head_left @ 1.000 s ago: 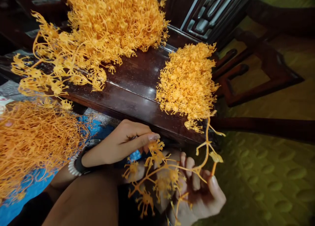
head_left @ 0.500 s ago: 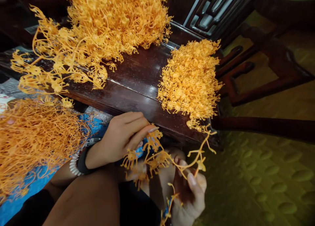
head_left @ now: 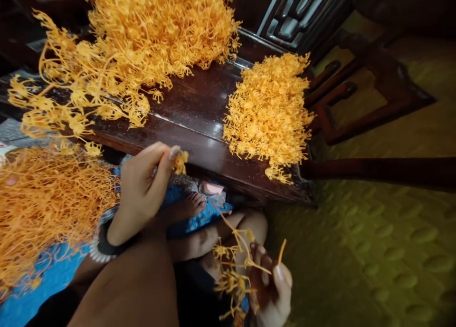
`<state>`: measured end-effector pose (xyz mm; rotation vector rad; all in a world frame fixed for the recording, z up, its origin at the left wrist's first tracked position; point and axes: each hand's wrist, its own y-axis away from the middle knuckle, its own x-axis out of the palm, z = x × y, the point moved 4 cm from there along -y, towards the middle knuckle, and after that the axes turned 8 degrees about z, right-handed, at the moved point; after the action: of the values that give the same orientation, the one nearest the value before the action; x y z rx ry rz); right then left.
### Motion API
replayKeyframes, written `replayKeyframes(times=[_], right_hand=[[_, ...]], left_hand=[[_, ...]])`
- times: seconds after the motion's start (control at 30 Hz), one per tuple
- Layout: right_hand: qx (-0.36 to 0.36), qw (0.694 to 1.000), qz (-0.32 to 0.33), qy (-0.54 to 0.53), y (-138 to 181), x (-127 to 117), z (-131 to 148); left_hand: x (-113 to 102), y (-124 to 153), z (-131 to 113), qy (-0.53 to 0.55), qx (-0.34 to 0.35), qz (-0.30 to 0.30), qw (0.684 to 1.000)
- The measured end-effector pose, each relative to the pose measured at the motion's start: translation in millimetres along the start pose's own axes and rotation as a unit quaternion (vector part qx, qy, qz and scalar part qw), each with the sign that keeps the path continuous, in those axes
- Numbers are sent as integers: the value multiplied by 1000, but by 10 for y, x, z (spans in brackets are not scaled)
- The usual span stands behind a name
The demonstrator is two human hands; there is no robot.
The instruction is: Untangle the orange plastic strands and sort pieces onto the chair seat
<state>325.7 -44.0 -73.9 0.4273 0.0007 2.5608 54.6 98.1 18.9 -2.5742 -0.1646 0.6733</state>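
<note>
Left hand [head_left: 142,189]: thumb and forefinger pinched on a small orange floret [head_left: 180,161], raised before the dark wooden bench [head_left: 199,127].
Right hand [head_left: 272,291]: fingers closed around a branched orange sprig [head_left: 231,265], low over the lap.
Bench: orange heaps, small pile [head_left: 269,110] at its right end.

A dark glossy wooden bench [head_left: 199,122] runs across the middle of the frame. Carved dark wooden furniture [head_left: 359,80] fills the upper right. Green patterned floor [head_left: 374,251] covers the lower right, blue cloth [head_left: 53,279] the lower left.

No readable text, label, brand, number or sign anywhere in view
</note>
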Motion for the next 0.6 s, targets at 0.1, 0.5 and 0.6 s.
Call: replayKeyframes(times=[0.1, 0.5, 0.6], right_hand=[[-19, 999, 33, -13, -53, 255, 93], [-17, 992, 84, -90, -182, 676, 456], [-22, 987, 106, -121, -186, 732, 474]], left_hand=[[223, -196, -18, -19, -1, 46, 999], [1056, -813, -259, -225, 75, 235, 943], [1097, -773, -195, -174, 113, 243, 948]])
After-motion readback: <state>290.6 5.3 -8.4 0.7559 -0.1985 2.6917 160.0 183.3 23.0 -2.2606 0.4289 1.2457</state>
